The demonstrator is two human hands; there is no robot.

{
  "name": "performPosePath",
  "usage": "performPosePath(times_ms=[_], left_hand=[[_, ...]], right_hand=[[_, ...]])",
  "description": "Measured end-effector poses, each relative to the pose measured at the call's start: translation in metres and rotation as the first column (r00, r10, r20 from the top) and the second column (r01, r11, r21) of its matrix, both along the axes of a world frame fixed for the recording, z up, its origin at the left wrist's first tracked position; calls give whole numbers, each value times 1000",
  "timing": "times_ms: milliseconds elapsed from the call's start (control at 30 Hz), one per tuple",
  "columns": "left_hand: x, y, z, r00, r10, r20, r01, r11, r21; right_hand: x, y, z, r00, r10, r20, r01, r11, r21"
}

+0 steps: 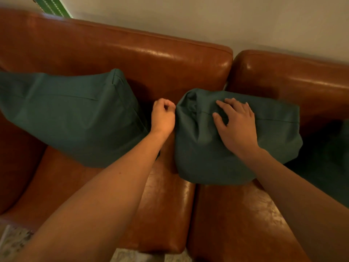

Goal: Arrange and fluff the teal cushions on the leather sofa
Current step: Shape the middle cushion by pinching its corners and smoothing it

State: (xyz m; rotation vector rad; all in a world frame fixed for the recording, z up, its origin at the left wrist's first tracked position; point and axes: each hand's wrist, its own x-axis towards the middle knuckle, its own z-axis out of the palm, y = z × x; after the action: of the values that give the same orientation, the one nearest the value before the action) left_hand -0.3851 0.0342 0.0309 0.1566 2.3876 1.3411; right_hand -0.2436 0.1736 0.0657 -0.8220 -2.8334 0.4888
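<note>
The leather sofa (132,53) fills most of what I see, its backrest against the wall and two seat pads meeting in a seam below me. Against that backrest lean the teal cushions: the left cushion (71,114) sits propped and fairly plump, while the right cushion (236,144) slumps over the seam between the pads, creased and sagging at its near-left corner (which I judge is why I'm working on it). A third bit of teal shows in shadow at the far right edge (338,157); I can't tell its shape.

My right hand (236,125) lies spread, palm down, fingers splayed on the upper face of the right cushion, pressing it flat rather than gripping it. My left hand (163,116) is curled nearly into a fist in the gap between the two cushions, knuckles at the right cushion's edge; it seems to be pinching that edge, though I can't tell for certain.
</note>
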Motion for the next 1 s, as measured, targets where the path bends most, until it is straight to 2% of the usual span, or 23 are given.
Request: performPosePath(times_ms=[67,133,200,233,300,567,700,833,1000], left_hand=[[-3,9,9,981,-90,-173,90,996,-3],[-4,20,18,887,-322,-332,273,944,-185],[-2,32,23,782,-525,-336,347,814,-466],[0,36,22,759,-566,-321,335,763,-553],[3,43,21,751,-574,-325,289,729,-620],[8,48,16,774,-545,-321,292,758,-583],[2,39,11,780,-528,-335,326,800,-503],[-3,20,7,801,-452,-392,300,870,-391],[-5,4,13,811,-388,-437,277,914,-298]], right_hand=[[0,0,-1,1000,2,2,-2,1000,11],[0,-1,-2,1000,1,-3,-1,1000,22],[0,0,-3,1000,1,-9,-1,1000,25],[0,0,-3,1000,2,-11,-2,1000,24],[0,0,-3,1000,3,-11,-3,1000,22],[0,1,-6,1000,-2,-17,3,1000,19],[0,1,-6,1000,1,-23,-1,1000,13],[1,1,-8,1000,1,-20,-1,1000,18],[2,1,-9,1000,-3,-22,3,1000,9]])
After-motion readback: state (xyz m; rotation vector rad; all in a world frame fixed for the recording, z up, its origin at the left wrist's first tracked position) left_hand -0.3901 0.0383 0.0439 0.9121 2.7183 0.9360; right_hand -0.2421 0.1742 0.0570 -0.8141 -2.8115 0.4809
